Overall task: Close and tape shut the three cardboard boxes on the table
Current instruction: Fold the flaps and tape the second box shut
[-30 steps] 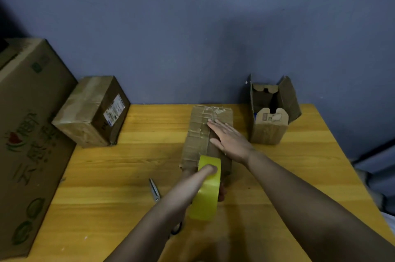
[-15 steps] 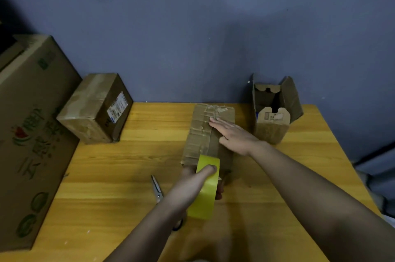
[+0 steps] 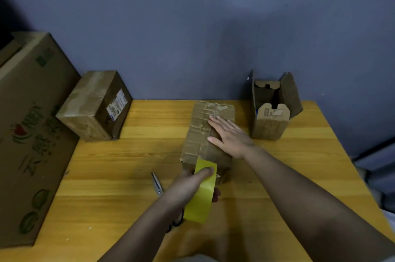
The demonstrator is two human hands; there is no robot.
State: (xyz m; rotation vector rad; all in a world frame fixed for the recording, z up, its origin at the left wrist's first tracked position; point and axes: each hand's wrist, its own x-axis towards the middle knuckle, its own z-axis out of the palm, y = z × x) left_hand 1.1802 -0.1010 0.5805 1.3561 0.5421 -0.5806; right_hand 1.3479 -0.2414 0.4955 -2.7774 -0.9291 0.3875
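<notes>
A long closed cardboard box (image 3: 197,133) lies in the middle of the wooden table (image 3: 128,165), old tape creased along its top. My right hand (image 3: 229,135) presses flat on that top with straight fingers. My left hand (image 3: 190,184) grips a yellow tape roll (image 3: 202,195) at the box's near end, thumb over the roll's rim. A second box (image 3: 94,105), closed and taped, with a white label, sits at the back left. A third, small box (image 3: 271,110) stands at the back right with its flaps open.
Scissors (image 3: 157,183) lie on the table just left of my left hand, their handles partly hidden under my wrist. A large printed carton (image 3: 27,133) fills the left edge. A blue-grey wall (image 3: 192,37) runs behind the table.
My right hand has slid a little farther along the box top, away from me. The tape roll stays at the box's near end in my left hand.
</notes>
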